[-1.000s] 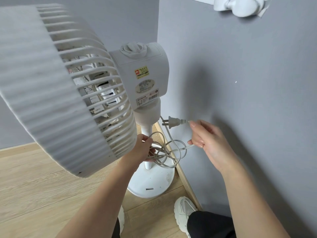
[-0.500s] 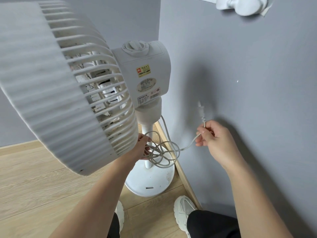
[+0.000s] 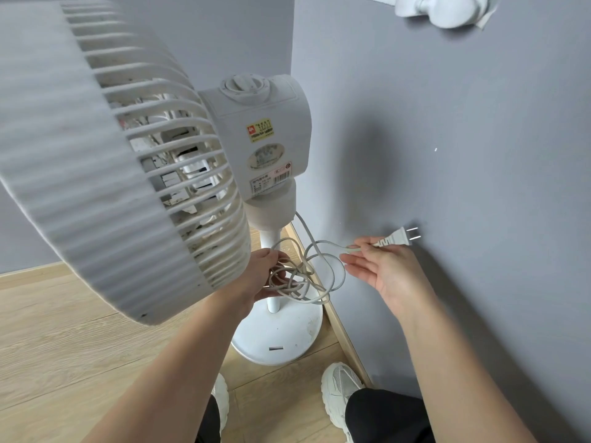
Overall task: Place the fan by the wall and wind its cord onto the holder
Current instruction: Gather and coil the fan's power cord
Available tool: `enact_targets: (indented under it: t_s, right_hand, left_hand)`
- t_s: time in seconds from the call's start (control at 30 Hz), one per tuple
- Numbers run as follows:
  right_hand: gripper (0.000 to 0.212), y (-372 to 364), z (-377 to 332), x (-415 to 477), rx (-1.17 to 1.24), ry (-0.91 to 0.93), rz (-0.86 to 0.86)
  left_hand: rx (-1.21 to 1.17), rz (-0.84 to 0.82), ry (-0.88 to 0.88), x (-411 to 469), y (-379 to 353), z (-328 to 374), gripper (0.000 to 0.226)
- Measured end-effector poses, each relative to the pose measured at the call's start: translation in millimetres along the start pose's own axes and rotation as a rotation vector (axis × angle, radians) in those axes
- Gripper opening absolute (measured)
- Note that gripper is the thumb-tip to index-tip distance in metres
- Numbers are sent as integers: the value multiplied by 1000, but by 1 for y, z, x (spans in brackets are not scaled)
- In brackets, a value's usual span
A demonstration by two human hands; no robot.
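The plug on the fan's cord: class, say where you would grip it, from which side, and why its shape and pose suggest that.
Probably pinch the plug by its ribbed neck, coming from the cord side. Its prongs point at the wall, so that end is best left clear. The right hand pinches there.

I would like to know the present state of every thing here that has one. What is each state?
fan: stands upright on the floor beside the wall, unplugged.
cord: bunched in loose loops near the pole.
plug: free in the air, prongs toward the wall.
left hand: grips the cord loops.
right hand: pinches the cord just behind the plug.
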State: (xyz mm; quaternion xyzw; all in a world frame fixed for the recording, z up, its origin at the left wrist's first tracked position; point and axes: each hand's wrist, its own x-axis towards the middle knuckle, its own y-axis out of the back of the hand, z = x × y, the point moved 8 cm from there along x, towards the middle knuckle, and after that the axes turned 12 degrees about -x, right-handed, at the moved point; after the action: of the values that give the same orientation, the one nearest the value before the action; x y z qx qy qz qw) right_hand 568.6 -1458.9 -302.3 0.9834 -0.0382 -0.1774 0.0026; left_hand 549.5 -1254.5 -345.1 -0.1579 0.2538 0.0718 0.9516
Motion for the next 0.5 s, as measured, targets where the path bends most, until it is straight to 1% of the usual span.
enact_targets:
  t_s: [0.07, 0.13, 0.23, 0.33, 0.4, 0.5]
  right_hand:
    - [21, 0, 2, 1, -101, -5, 23]
    - [21, -1, 6, 4, -143, -24, 34]
    - [21, -11, 16, 8, -39, -114, -12]
    - [21, -25, 27, 7, 71, -235, -90]
    - [23, -32, 32, 4, 77, -288, -123]
    - [26, -33, 34, 4, -25, -301, -130]
  left_hand:
    - [45, -2, -15, 1, 0, 1, 28]
    - [75, -24, -17, 1, -2, 1, 29]
    - [99, -40, -3, 1, -3, -1, 27]
    - [175, -24, -19, 0, -2, -1, 27]
    - [238, -11, -45, -1, -2, 1, 25]
    - [289, -7, -77, -5, -2, 4, 24]
